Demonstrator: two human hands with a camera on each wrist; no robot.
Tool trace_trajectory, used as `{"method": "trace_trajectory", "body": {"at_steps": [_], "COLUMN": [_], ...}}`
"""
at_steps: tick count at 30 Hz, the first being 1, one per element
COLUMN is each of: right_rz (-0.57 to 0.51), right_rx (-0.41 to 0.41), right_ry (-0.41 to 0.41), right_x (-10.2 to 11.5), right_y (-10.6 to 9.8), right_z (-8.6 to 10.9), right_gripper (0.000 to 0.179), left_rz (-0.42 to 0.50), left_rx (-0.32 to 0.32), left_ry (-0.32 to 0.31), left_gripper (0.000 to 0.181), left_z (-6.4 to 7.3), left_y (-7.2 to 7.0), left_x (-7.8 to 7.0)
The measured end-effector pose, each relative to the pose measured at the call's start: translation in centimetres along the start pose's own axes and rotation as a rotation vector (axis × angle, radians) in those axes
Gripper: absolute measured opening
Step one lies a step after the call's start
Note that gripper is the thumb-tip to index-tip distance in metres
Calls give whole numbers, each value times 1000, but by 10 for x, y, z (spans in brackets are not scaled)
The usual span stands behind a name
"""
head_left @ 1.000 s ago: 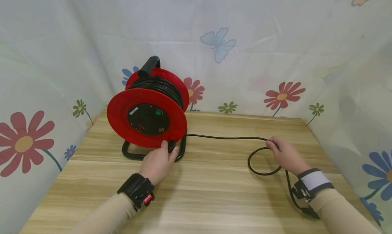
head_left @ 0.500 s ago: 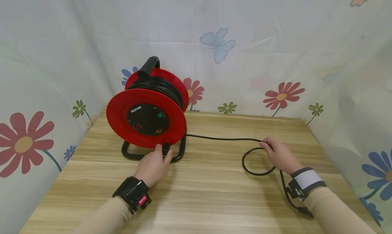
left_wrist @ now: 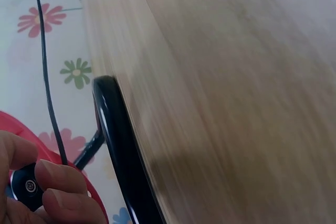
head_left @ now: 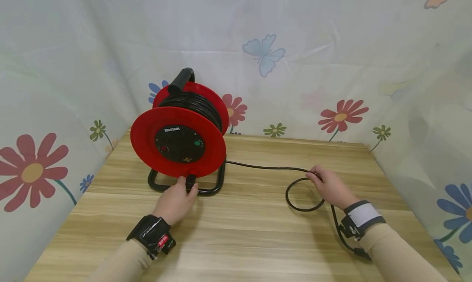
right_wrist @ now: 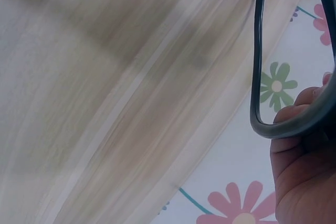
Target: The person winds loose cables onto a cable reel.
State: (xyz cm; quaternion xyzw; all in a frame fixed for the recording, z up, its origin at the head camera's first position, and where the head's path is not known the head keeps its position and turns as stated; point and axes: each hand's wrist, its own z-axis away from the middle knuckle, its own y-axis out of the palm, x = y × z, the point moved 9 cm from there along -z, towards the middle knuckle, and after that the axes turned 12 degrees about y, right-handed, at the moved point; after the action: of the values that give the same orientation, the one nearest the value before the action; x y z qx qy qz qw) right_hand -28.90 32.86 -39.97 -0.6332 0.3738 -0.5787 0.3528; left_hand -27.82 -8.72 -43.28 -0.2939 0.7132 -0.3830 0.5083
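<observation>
While the left hand (head_left: pixel 175 202) grips the crank knob (head_left: pixel 190 181), the right hand (head_left: pixel 332 186) holds black cable (head_left: pixel 265 167) | red reel (head_left: pixel 179 144): near back left corner of desk (head_left: pixel 250 237) | plug (head_left: pixel 361 253): toward right edge, beside right sleeve (head_left: pixel 400 253) | floral curtain (head_left: pixel 302 81): behind back edge

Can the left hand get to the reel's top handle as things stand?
Likely yes, once it lets go: the left hand holds the black knob at the lower edge of the reel. The top handle stands above, with nothing seen covering it, and the right hand is away holding the cable.
</observation>
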Motion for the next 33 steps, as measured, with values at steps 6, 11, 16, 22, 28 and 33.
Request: {"method": "trace_trajectory", "body": {"at_steps": [6,11,16,22,28,33], "right_rz": [14,10,12,15,38,54], "right_rx": [13,25,34,44,68,82], "right_ry": [-10,2,13,17,39,28], "right_x": [4,4,4,5,8,14], "right_y": [4,6,9,12,16,20], "right_z": [0,0,0,-1,-1,-4], "right_gripper": [25,22,18,17,16,15], "left_rz": [23,34,50,73,131,190], "left_rx": [8,6,3,-4,-3,-33], "left_ry": [-14,-11,-10,-29,-69,-105], "left_gripper": [41,41,40,38,36,39], "left_z": [1,1,2,4,9,13], "left_y": [-3,-8,-12,-17,-26,-35], "left_x": [8,12,19,33,43,52]}}
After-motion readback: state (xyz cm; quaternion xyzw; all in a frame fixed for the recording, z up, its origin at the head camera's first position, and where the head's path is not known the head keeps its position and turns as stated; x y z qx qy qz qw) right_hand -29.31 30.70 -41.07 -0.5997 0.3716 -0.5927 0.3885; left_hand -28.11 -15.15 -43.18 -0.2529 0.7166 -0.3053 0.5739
